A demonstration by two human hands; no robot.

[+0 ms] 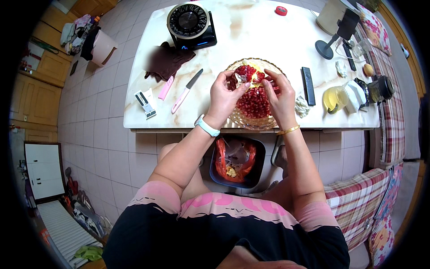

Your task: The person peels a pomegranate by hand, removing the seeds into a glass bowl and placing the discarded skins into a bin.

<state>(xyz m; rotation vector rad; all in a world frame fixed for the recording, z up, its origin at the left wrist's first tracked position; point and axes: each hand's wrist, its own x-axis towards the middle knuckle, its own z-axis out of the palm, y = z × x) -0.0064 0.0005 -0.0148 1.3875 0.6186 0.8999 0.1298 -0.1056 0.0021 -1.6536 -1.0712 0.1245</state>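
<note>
Both my hands are closed on an opened piece of pomegranate (246,71), its red seeds and pale yellow membrane showing. My left hand (223,96) grips its left side, thumb pressing inward near the middle. On the other side, my right hand (282,99) has its fingers and thumb bent against the fruit; the exact contact is partly hidden. Beneath them is an amber glass bowl (237,122) with a scalloped rim, holding many loose pomegranate seeds (254,104). A knife (187,91) with a pink handle and dark blade lies left of the bowl, beside a pink blade cover (166,88).
Below the table edge, between my legs, stands a dark bin (259,172) lined with a red bag. A black fan (190,24) and dark cloth (172,65) sit at left. Right of the bowl are a black remote (308,85), crumpled tissue (302,106) and yellowish glass jug (335,98).
</note>
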